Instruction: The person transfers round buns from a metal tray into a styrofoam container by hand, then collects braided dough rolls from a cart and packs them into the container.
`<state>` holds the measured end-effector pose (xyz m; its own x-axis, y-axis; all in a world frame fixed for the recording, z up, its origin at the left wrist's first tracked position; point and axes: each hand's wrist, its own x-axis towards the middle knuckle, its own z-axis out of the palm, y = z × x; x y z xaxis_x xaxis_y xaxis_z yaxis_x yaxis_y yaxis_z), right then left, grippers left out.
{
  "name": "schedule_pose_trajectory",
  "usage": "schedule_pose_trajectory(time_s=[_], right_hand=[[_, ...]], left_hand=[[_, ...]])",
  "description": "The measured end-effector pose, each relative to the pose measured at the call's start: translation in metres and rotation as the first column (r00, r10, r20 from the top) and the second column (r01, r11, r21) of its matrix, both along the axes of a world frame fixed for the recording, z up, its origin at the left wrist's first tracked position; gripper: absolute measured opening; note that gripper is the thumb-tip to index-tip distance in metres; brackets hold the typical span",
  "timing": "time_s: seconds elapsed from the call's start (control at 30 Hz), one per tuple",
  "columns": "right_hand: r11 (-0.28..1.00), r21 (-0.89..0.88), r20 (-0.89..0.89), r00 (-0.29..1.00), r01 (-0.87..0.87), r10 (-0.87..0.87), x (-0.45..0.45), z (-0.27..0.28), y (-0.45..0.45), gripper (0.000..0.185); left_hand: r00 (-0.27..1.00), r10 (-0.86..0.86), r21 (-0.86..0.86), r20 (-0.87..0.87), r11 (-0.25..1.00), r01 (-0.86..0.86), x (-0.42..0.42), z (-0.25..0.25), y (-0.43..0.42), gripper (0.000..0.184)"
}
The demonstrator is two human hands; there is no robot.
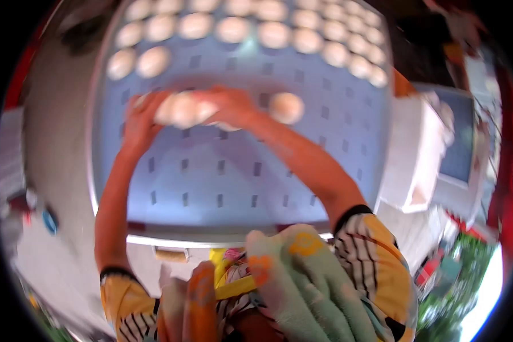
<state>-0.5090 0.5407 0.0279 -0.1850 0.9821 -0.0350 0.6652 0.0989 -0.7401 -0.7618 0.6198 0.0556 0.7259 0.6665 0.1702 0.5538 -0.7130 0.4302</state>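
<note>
My left hand point(140, 117) is closed at the left end of a cluster of pale round bun-like pieces point(183, 109). At the cluster's right end my right hand point(228, 105) also grips it, so the pieces are held between the two. Both hands and the pieces are smeared by motion, and some fingertips are hidden. Beneath them lies a blue-grey slotted board point(205, 185). To the right of my right hand, a single round piece point(286, 108) rests on the board.
Several rows of similar round pieces point(233, 29) fill the far part of the board. A white box point(413, 154) stands off its right side, with another blue board point(457, 134) beyond. A towel point(302, 279) hangs over my front.
</note>
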Motion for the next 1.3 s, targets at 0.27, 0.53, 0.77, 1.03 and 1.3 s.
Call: schedule_pose_trajectory(time_s=[0.27,0.53,0.77,1.03,1.3], right_hand=[[0.997,0.076,0.126,0.992,0.021,-0.030,0.112,0.135,-0.183,0.055],[0.972,0.016,0.292,0.929,0.233,-0.227,0.348,0.233,-0.521,0.063],[0.929,-0.112,0.441,0.855,0.353,-0.272,0.538,0.258,-0.681,0.074],[0.812,-0.352,0.572,0.794,0.465,-0.207,0.700,0.197,-0.764,0.079],[0.797,-0.550,0.582,0.799,0.250,0.151,0.789,0.058,-0.780,0.083]], left_hand=[[0.991,-0.046,0.109,-0.129,0.992,0.060,0.120,0.147,-0.169,0.074],[0.939,-0.343,0.137,0.035,0.932,0.335,0.375,0.200,-0.444,0.076],[0.894,-0.439,0.089,0.088,0.897,0.432,0.591,0.179,-0.576,0.069],[0.877,-0.476,-0.117,-0.069,0.877,0.467,0.772,0.102,-0.665,0.064],[0.881,-0.356,-0.116,-0.312,0.935,0.336,0.833,-0.020,-0.725,0.062]])
